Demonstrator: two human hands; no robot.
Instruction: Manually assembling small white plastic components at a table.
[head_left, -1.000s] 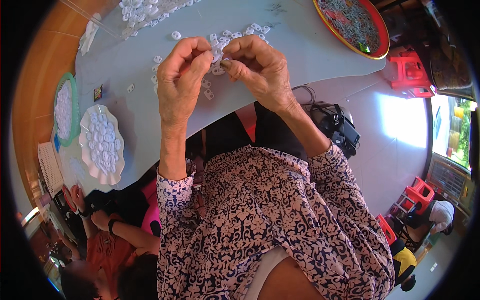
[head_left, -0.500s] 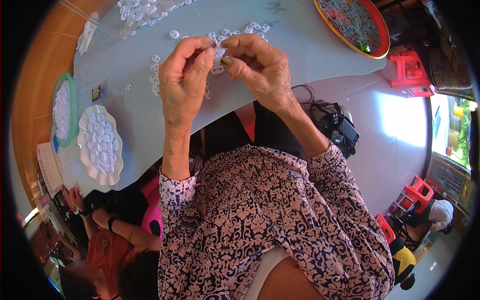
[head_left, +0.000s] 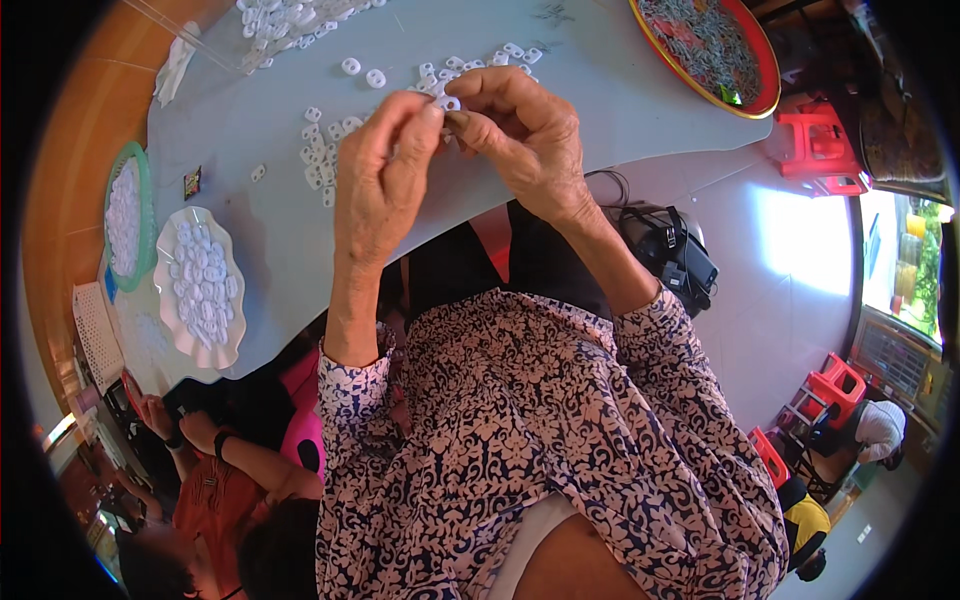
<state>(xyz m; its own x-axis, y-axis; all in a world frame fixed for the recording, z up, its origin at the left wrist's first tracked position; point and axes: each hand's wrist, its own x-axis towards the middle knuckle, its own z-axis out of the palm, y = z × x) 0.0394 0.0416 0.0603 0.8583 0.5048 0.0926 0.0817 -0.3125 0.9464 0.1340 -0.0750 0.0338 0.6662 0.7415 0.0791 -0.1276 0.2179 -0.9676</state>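
A small white plastic piece with a hole point(head_left: 449, 103) is pinched at the fingertips of both hands, above the grey table point(head_left: 250, 110). My left hand point(head_left: 388, 165) grips it from the left, thumb and forefinger pressed together. From the right, my right hand point(head_left: 530, 135) meets it with bent thumb and fingers. Loose white pieces point(head_left: 320, 150) lie in a cluster left of my left hand, and more white pieces point(head_left: 512, 50) spread just beyond my fingertips. Two round white pieces point(head_left: 376, 78) sit apart from them. My fingers partly hide the held piece.
At left stand a scalloped white bowl point(head_left: 229, 345) and a green basket point(head_left: 148, 190), both holding white pieces. A red tray point(head_left: 772, 75) of small grey parts is at far right, near red stools point(head_left: 820, 145). A co-worker's arms point(head_left: 255, 460) show at lower left.
My left hand has shifted slightly right and toward me, and the fingertips of both hands have come closer together. More loose pieces now show beside my left hand.
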